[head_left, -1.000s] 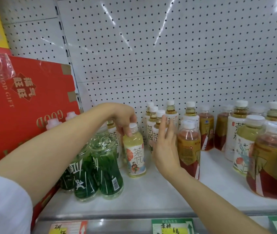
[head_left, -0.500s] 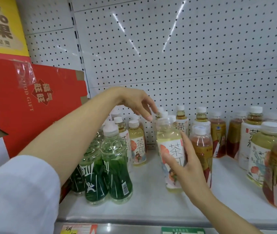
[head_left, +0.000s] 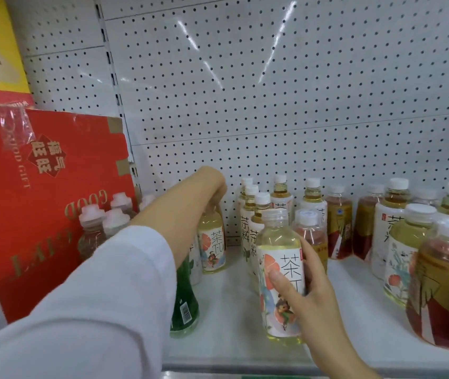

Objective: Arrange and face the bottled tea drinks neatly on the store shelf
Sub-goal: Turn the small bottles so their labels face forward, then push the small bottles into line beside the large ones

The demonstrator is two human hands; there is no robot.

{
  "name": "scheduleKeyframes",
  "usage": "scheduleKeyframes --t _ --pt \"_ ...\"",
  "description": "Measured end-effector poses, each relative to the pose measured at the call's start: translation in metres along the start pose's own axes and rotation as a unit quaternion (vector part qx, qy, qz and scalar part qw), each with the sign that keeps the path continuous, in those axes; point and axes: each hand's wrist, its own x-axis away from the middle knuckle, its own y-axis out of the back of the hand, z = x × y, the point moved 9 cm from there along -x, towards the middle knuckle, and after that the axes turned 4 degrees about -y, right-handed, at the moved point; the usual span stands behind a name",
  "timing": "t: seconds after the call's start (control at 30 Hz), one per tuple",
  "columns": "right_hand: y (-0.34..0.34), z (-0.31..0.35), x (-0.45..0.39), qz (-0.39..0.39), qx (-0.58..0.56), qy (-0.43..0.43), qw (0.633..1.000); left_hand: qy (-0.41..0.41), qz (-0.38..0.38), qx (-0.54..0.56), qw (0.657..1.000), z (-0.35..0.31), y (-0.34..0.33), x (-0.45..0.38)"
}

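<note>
My right hand (head_left: 304, 289) grips a pale yellow tea bottle (head_left: 279, 258) with a white illustrated label, held upright near the front of the white shelf (head_left: 234, 324). My left hand (head_left: 208, 187) reaches to the back and curls over the cap of a matching bottle (head_left: 213, 243) standing on the shelf; that cap is hidden under my fingers. Behind stand several white-label tea bottles (head_left: 250, 222) in a row. My left sleeve hides part of a green bottle (head_left: 186, 307).
A red gift carton (head_left: 45, 203) leans at the left with clear-capped bottles (head_left: 92, 231) in front of it. Amber and red tea bottles (head_left: 338, 225) fill the right side, a large one (head_left: 445, 291) near the front edge. Pegboard backs the shelf.
My right hand took a yellow tea bottle from the row and drew it forward. My left hand let go of the back bottle's cap, rose, then came down on it again.
</note>
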Motion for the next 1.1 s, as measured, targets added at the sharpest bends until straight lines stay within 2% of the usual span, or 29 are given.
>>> scheduleKeyframes --t 0.2,0.3,0.37,0.43,0.47,0.5,0.53,0.57,0.6,0.67,0.7,0.73,0.77,0.87,0.97,1.0,1.1 --pt "0.006 0.017 0.004 0.015 -0.013 0.016 1.0 -0.035 -0.061 0.069 0.995 0.019 0.019 0.016" --pt "0.017 0.024 0.008 -0.001 -0.008 0.024 1.0 -0.06 -0.148 0.1 0.982 0.028 0.043 0.053" --pt "0.027 0.028 0.014 -0.013 -0.009 0.025 1.0 -0.071 -0.227 0.161 0.958 0.033 0.055 0.092" --pt "0.037 0.032 0.02 -0.028 -0.003 0.031 0.999 -0.078 -0.292 0.296 0.906 0.042 0.05 0.122" --pt "0.043 0.034 0.024 -0.036 -0.001 0.034 0.999 -0.091 -0.331 0.372 0.862 0.042 0.044 0.137" --pt "0.048 0.035 0.028 -0.044 0.0 0.037 0.998 -0.107 -0.382 0.442 0.805 0.04 0.038 0.149" --pt "0.054 0.036 0.031 -0.054 0.001 0.04 0.998 -0.124 -0.435 0.509 0.732 0.034 0.031 0.16" --pt "0.06 0.036 0.035 -0.065 0.003 0.043 0.997 -0.139 -0.476 0.583 0.643 0.028 0.021 0.169" --pt "0.066 0.038 0.04 -0.077 0.004 0.045 0.996 -0.151 -0.485 0.671 0.54 0.019 0.009 0.172" --pt "0.079 0.042 0.051 -0.1 0.006 0.052 0.994 -0.167 -0.428 0.821 0.339 -0.008 -0.017 0.165" --pt "0.087 0.044 0.057 -0.109 0.01 0.054 0.993 -0.177 -0.394 0.863 0.262 -0.025 -0.025 0.162" --pt "0.094 0.046 0.064 -0.115 0.016 0.055 0.992 -0.187 -0.37 0.885 0.213 -0.042 -0.028 0.161" --pt "0.103 0.048 0.07 -0.12 0.021 0.056 0.991 -0.198 -0.358 0.892 0.189 -0.059 -0.027 0.163" --pt "0.138 0.054 0.091 -0.144 0.03 0.057 0.987 -0.225 -0.369 0.882 0.188 -0.105 -0.008 0.182" --pt "0.185 0.064 0.114 -0.166 0.039 0.065 0.983 -0.233 -0.345 0.89 0.189 -0.152 0.012 0.193" --pt "0.202 0.069 0.121 -0.173 0.041 0.066 0.982 -0.232 -0.337 0.891 0.195 -0.167 0.019 0.195" --pt "0.255 0.082 0.142 -0.194 0.057 0.058 0.978 -0.232 -0.339 0.879 0.241 -0.219 0.046 0.204"
